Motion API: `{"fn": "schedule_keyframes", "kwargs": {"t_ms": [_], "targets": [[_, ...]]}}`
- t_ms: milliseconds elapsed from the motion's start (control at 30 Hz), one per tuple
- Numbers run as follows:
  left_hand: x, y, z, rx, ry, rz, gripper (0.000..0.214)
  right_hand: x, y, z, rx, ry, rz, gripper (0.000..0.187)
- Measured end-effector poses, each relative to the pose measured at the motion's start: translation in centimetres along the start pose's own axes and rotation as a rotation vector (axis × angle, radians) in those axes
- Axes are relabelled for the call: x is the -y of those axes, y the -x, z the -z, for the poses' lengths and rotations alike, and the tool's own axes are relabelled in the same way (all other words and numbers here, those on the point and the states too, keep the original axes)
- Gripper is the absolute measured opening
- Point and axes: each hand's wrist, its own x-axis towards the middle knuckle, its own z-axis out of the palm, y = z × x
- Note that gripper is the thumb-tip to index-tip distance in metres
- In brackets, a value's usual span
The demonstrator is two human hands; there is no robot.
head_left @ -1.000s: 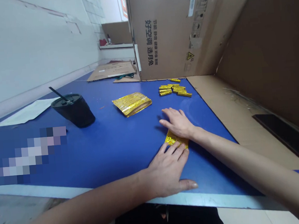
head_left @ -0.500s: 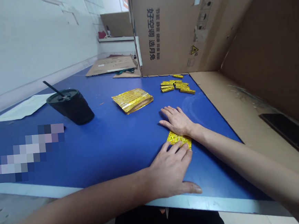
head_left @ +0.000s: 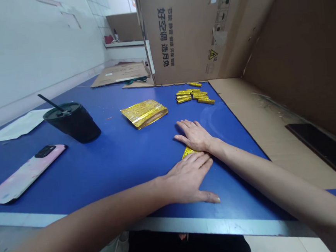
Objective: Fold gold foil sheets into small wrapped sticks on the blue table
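Observation:
A sheet of shiny gold foil paper (head_left: 189, 152) lies on the blue table, mostly covered by my hands. My left hand (head_left: 189, 176) rests flat over its near part, fingers stretched out and thumb spread apart. Just beyond, my right hand (head_left: 195, 135) lies palm down on the far part, its fingers extended. Farther off sits a stack of gold foil sheets (head_left: 144, 114). Behind my right hand is a loose pile of small rolled gold foil pieces (head_left: 194, 94).
At the left stand a black cup (head_left: 74, 121) with a straw and a phone in a pastel case (head_left: 26, 174). A large cardboard box (head_left: 190, 35) rises at the back. A dark phone-like slab (head_left: 320, 145) lies on cardboard at the right. Flat cardboard (head_left: 120, 73) lies farther back.
My left hand has slid forward over the foil, closer to my right hand, so less gold shows between them. The whole view has shifted slightly.

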Motion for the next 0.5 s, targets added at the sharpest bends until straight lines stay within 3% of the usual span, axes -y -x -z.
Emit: {"fn": "schedule_keyframes", "kwargs": {"t_ms": [300, 500], "targets": [[-1.9, 2.9, 0.0, 0.117, 0.066, -0.004, 0.1, 0.1, 0.1, 0.0, -0.004, -0.003, 0.017, 0.068], [-1.8, 3.7, 1.4, 0.057, 0.031, 0.025, 0.085, 0.2, 0.1, 0.1, -0.006, 0.007, 0.025, 0.068]]}}
